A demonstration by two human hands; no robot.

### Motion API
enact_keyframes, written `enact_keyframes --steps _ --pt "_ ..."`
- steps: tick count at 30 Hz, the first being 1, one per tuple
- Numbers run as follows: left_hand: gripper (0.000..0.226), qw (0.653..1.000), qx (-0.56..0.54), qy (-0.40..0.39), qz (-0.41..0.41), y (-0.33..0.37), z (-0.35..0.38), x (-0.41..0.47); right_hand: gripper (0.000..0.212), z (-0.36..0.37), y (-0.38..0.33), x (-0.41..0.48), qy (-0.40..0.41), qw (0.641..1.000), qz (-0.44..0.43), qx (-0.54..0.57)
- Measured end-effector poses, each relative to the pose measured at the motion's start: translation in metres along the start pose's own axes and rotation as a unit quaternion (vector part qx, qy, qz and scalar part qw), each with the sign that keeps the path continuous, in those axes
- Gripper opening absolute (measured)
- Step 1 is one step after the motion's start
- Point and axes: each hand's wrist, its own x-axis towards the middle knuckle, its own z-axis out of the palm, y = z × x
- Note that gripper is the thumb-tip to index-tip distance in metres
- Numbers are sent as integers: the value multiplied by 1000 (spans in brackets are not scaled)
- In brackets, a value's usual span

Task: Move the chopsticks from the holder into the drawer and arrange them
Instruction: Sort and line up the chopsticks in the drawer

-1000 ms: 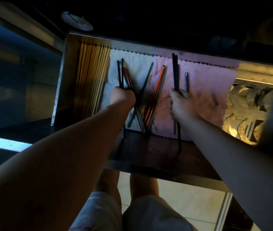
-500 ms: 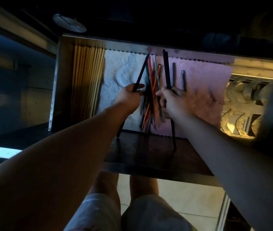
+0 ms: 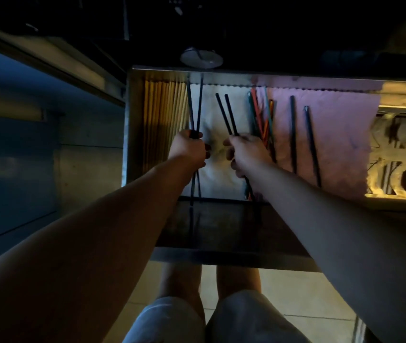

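Note:
The open drawer (image 3: 132, 125) is lined with a white cloth (image 3: 219, 174) and a pink cloth (image 3: 340, 134). My left hand (image 3: 188, 149) grips a pair of black chopsticks (image 3: 195, 105) over the white cloth, beside a row of wooden chopsticks (image 3: 165, 115). My right hand (image 3: 246, 152) holds a second black pair (image 3: 226, 112), tilted left. A bundle of coloured chopsticks (image 3: 262, 117) lies at the seam of the two cloths. Two single dark chopsticks (image 3: 293, 134) (image 3: 312, 147) lie apart on the pink cloth. No holder is visible.
A compartment of metal cutlery (image 3: 400, 167) fills the drawer's right end. A round metal object (image 3: 201, 58) sits on the dark counter above the drawer. The drawer's dark front panel (image 3: 221, 226) is near me, with my knees and a tiled floor (image 3: 296, 293) below.
The gathered bundle has been split: my left hand carried a black pair left to the wooden row, my right hand moved left with another black pair, and the coloured ones lie together.

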Motion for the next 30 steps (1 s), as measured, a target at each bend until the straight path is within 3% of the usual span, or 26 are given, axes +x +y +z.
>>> enact_keyframes --steps 6,11,21,25,28,30 --pt "37 990 125 -6 62 -5 -29 13 10 42 -4 6 36 999 17 30" --pt "45 976 184 -27 111 -8 -42 16 19 58 2 18 72 994 43 63" --pt "51 955 256 8 147 -9 -40 6 14 68 0 17 45 999 9 4" --pt "61 875 422 44 232 -8 -47 2 19 65 -5 17 93 995 -5 -38" --pt "76 796 513 -27 321 -12 -50 6 25 60 -4 19 125 990 -18 -69" --pt "86 731 591 -74 332 -18 -51 12 23 59 -4 18 128 989 -18 -70"
